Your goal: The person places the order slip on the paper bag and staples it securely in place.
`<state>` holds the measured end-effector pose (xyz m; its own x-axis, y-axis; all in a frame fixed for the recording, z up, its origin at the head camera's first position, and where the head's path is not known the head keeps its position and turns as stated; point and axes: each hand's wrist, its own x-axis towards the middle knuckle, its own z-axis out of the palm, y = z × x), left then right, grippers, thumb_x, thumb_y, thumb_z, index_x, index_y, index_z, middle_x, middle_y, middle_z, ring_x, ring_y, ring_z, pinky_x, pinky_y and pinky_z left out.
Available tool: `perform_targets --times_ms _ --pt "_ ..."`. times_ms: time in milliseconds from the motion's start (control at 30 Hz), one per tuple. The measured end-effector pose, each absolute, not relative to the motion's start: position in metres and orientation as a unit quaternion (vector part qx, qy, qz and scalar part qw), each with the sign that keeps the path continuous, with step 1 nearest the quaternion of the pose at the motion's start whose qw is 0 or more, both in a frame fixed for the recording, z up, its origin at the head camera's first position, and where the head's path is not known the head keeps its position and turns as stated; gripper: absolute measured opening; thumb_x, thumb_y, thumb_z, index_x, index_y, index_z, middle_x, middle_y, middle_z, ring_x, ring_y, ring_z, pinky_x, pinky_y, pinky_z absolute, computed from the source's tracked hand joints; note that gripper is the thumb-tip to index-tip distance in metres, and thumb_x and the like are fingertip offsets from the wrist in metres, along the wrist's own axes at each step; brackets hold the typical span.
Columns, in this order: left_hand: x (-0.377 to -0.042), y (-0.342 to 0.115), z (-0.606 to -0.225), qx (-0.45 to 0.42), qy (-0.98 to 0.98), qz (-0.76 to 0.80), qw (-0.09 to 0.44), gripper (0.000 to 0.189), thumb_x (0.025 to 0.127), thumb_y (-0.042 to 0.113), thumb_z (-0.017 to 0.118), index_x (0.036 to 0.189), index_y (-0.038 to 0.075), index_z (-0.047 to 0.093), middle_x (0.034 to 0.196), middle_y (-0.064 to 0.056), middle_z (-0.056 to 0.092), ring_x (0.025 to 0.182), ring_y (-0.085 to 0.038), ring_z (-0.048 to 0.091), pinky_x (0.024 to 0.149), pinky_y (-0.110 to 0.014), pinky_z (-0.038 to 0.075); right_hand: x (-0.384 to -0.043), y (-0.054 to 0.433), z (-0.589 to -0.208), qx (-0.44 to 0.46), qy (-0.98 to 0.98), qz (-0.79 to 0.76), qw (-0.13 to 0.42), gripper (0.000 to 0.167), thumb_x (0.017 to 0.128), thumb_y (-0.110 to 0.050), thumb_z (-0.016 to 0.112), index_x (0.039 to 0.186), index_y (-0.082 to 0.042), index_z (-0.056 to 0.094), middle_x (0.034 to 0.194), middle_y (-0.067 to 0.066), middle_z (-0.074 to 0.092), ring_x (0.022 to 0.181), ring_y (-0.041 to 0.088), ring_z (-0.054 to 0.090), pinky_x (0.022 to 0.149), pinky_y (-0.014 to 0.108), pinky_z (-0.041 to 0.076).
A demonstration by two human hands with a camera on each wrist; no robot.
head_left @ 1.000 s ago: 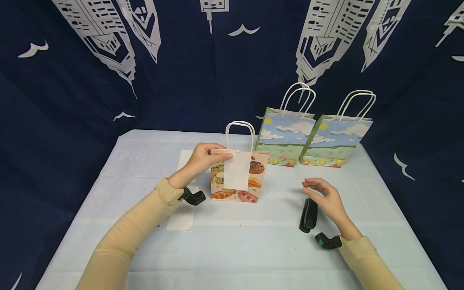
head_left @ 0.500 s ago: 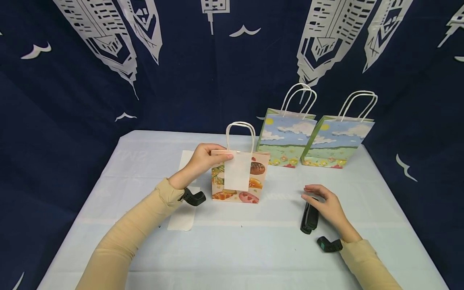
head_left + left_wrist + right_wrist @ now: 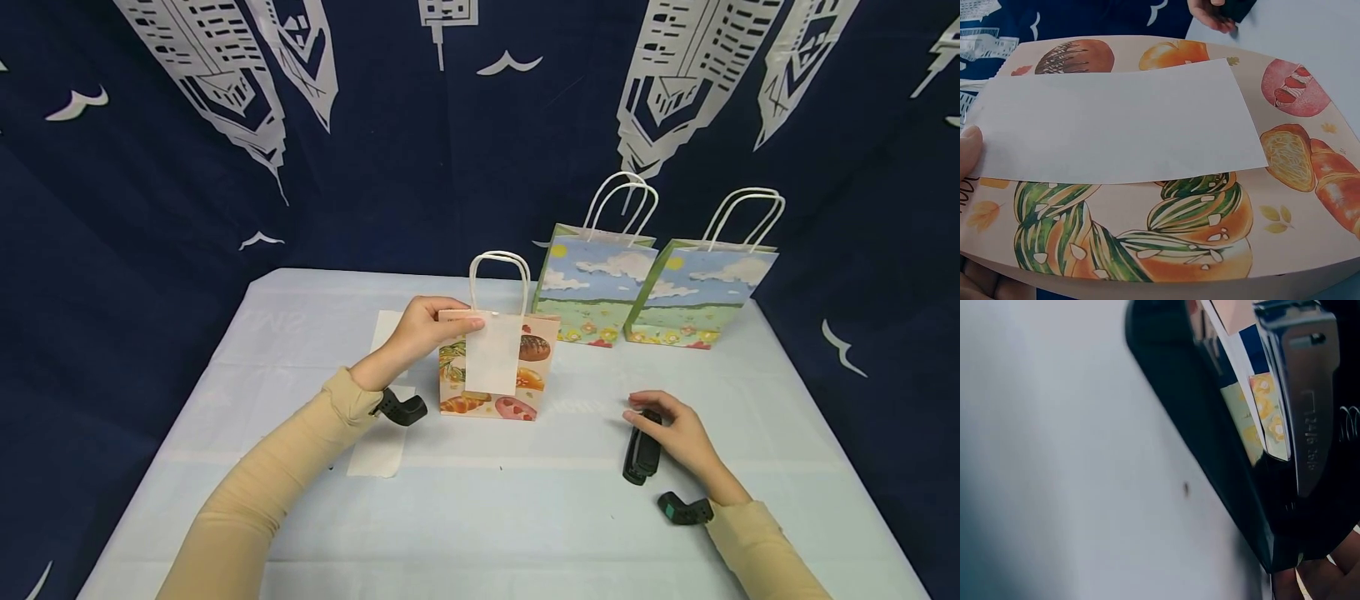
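Right hand [image 3: 682,429]: lowered since a second ago, curved over stapler [image 3: 642,460]; grip cannot be told.
Left hand [image 3: 420,330]: unmoved, pinching slip [image 3: 491,362] to bag [image 3: 535,375].
Bag: upright, left of stapler.
Effect: slip steadied, stapler within reach.

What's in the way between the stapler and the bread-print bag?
Nothing visible: only bare tablecloth lies between the stapler in the right hand and the bread-print bag. The nearest landscape bag stands farther back, off that line.

Beige long sleeves [image 3: 258,483] meet black, curved wrist cameras [image 3: 405,410], the right one bearing a small green patch [image 3: 670,511].
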<state>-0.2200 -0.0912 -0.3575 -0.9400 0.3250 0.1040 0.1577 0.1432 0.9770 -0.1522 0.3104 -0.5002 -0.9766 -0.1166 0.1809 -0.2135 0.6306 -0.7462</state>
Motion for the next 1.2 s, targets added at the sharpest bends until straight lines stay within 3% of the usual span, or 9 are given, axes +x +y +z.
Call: perform_targets --times_ms 200,467,700,800,933,1200 --pt "-0.212 -0.091 -0.348 0.163 0.752 0.636 0.064 0.021 0.083 0.008 0.072 0.098 -0.007 0.07 0.085 -0.009 0.072 0.078 -0.019 0.067 0.072 -0.029 0.054 -0.151 0.308 -0.5 0.085 -0.908 0.408 0.05 0.032 0.087 -0.026 0.069 0.112 -0.007 0.064 0.102 0.008 0.066 0.091 0.004 0.055 0.083 0.023 0.041" --pt "-0.224 -0.092 -0.365 0.16 0.749 0.639 0.062 0.024 0.081 0.016 0.075 0.096 -0.002 0.072 0.083 -0.007 0.072 0.076 -0.019 0.066 0.071 -0.03 0.054 -0.151 0.308 -0.499 0.072 -0.91 0.406 0.054 0.027 0.085 -0.025 0.071 0.106 -0.008 0.067 0.098 0.006 0.067 0.093 0.011 0.056 0.083 0.024 0.041" --pt "-0.232 -0.093 -0.375 0.154 0.748 0.641 0.071 0.024 0.081 0.014 0.075 0.098 -0.003 0.071 0.085 -0.008 0.072 0.077 -0.019 0.067 0.071 -0.03 0.054 -0.149 0.307 -0.496 0.046 -0.912 0.406 0.027 0.039 0.087 -0.031 0.069 0.113 -0.004 0.063 0.114 0.018 0.06 0.109 0.036 0.051 0.093 0.053 0.038" --pt "-0.232 -0.093 -0.376 0.158 0.749 0.64 0.068 0.025 0.081 0.016 0.075 0.098 -0.002 0.071 0.085 -0.008 0.072 0.078 -0.02 0.067 0.071 -0.031 0.054 -0.149 0.308 -0.495 0.041 -0.919 0.392 0.018 0.04 0.087 -0.034 0.068 0.113 -0.004 0.064 0.116 0.02 0.059 0.112 0.039 0.049 0.094 0.055 0.036" --pt "-0.231 -0.093 -0.375 0.163 0.748 0.64 0.062 0.026 0.08 0.02 0.077 0.096 0.0 0.072 0.085 -0.008 0.072 0.078 -0.019 0.067 0.071 -0.03 0.054 -0.149 0.309 -0.496 0.039 -0.919 0.392 0.024 0.034 0.086 -0.033 0.069 0.107 -0.006 0.067 0.111 0.017 0.062 0.108 0.036 0.052 0.092 0.052 0.038" --pt "-0.23 -0.093 -0.376 0.169 0.747 0.64 0.059 0.027 0.079 0.024 0.077 0.094 0.003 0.073 0.084 -0.007 0.072 0.077 -0.02 0.067 0.071 -0.032 0.054 -0.147 0.308 -0.501 0.059 -0.895 0.435 0.077 0.021 0.08 -0.019 0.076 0.09 -0.006 0.062 0.09 0.007 0.061 0.08 0.008 0.052 0.072 0.019 0.04"
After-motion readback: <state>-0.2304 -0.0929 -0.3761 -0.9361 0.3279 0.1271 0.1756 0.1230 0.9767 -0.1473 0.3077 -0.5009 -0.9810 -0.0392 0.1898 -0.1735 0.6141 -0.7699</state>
